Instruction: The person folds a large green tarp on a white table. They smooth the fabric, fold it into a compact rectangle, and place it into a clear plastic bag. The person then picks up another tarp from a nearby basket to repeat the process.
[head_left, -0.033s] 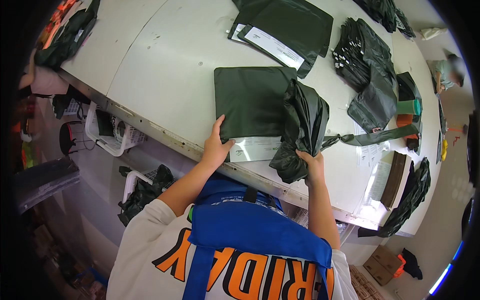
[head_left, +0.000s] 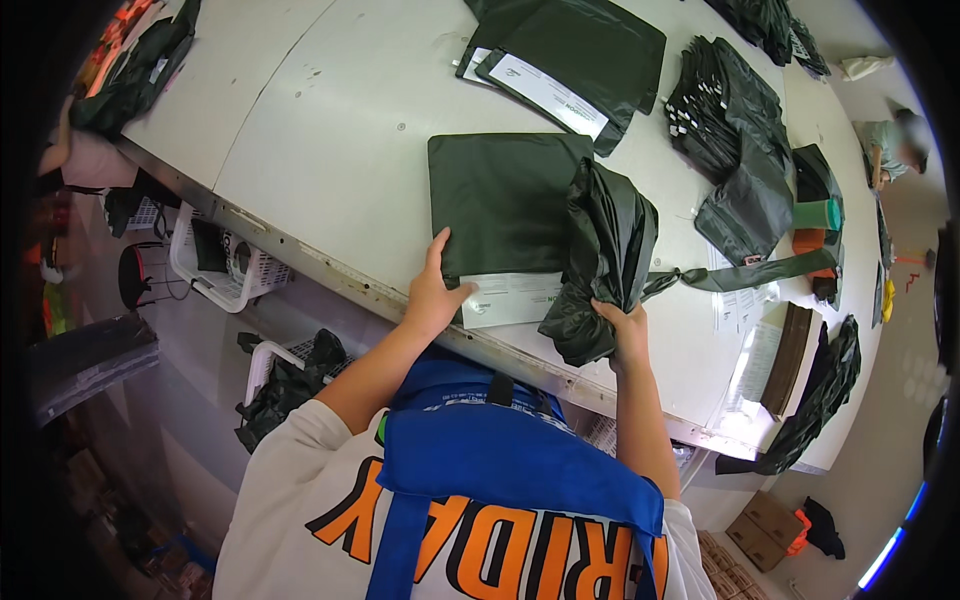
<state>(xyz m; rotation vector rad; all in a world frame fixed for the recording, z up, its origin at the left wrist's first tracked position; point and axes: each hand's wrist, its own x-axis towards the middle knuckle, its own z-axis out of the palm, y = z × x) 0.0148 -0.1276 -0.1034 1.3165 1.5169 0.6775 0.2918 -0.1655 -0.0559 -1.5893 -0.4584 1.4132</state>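
A flat dark green plastic bag [head_left: 500, 205] lies on the white table in front of me, with a white printed strip [head_left: 515, 300] along its near edge. My left hand [head_left: 436, 300] grips the bag's near left edge, its thumb on the strip's left end and its fingers along the side. Over the bag's right part sits a bunched, crumpled dark green bag [head_left: 610, 250]. My right hand [head_left: 622, 330] is closed on the lower right of this bunch; some fingers are hidden beneath it. A knotted dark green strip [head_left: 750, 273] stretches rightward from the bunch.
More flat dark bags [head_left: 600, 50] lie at the far side of the table [head_left: 330, 150]. To the right are a stack of folded dark bags [head_left: 715, 110] and a green tape roll [head_left: 818, 215]. White baskets [head_left: 262, 283] stand below the table's left edge. Other people are at both sides.
My left thumb has shifted slightly to the right on the white strip, and the strip's near edge sits a little lower. My right hand and the bunched bag stay put.
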